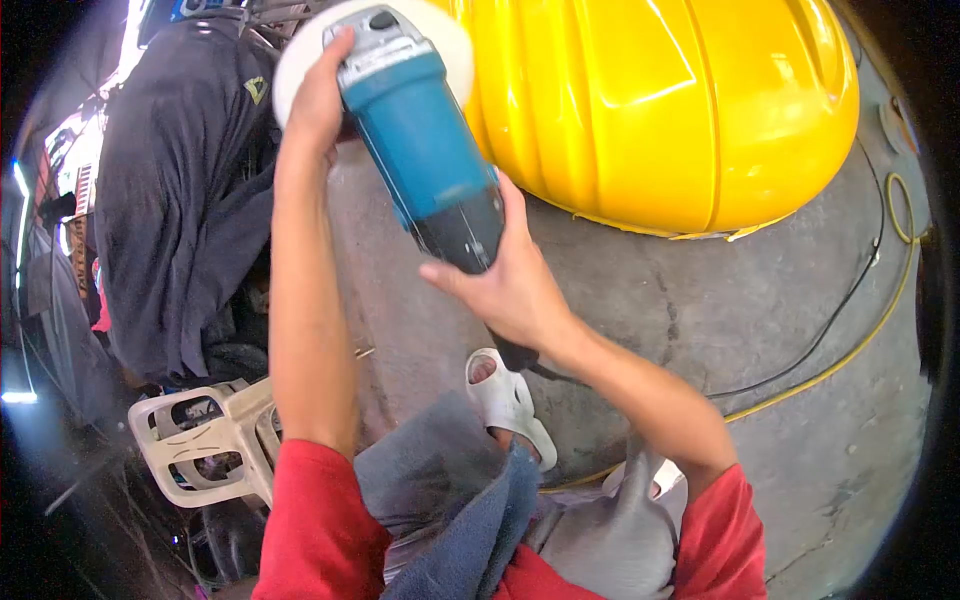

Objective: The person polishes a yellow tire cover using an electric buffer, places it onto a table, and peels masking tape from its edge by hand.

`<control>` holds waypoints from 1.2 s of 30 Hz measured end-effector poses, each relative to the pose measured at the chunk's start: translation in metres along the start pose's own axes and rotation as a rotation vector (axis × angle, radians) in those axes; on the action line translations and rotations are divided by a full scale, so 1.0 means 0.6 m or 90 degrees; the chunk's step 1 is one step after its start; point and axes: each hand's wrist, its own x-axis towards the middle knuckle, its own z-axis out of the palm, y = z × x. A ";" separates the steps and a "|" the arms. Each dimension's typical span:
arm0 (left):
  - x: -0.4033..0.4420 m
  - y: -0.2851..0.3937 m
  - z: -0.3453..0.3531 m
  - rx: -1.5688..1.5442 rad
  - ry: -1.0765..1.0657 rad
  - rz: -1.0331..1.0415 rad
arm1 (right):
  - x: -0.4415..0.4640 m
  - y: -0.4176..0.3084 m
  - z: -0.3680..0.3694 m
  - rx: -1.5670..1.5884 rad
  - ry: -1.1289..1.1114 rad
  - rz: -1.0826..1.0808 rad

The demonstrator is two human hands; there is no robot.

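A teal and black power polisher (420, 145) with a round white pad (300, 62) is held up in both hands. My left hand (318, 100) is closed around the side of its metal head, near the pad. Lower down, my right hand (510, 265) wraps the black rear handle, with the thumb lying across it. Just right of the polisher's head stands a large, glossy yellow moulded shell (640, 100). The pad is close to the shell's left edge; whether they touch, I cannot tell. Part of the pad is hidden behind the tool.
A black power cord (800, 360) runs from the tool across the grey concrete floor (620, 300), beside a yellow hose (850, 360). To the left are a beige plastic stool (190, 450) and a dark draped cloth (180, 180). My sandalled foot (505, 400) is below.
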 end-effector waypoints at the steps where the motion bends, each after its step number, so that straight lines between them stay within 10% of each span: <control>1: 0.013 0.006 -0.006 0.033 -0.016 -0.029 | 0.009 -0.007 0.002 0.003 0.002 0.001; 13: -0.118 -0.035 -0.007 -0.066 -0.009 -0.025 | -0.121 0.011 -0.002 0.059 -0.091 0.105; 22: 0.031 0.041 0.014 0.123 -0.029 0.119 | 0.016 0.001 0.012 0.120 0.034 -0.012; 36: 0.120 0.083 -0.006 0.209 -0.062 -0.037 | 0.103 -0.037 0.004 0.152 0.011 0.019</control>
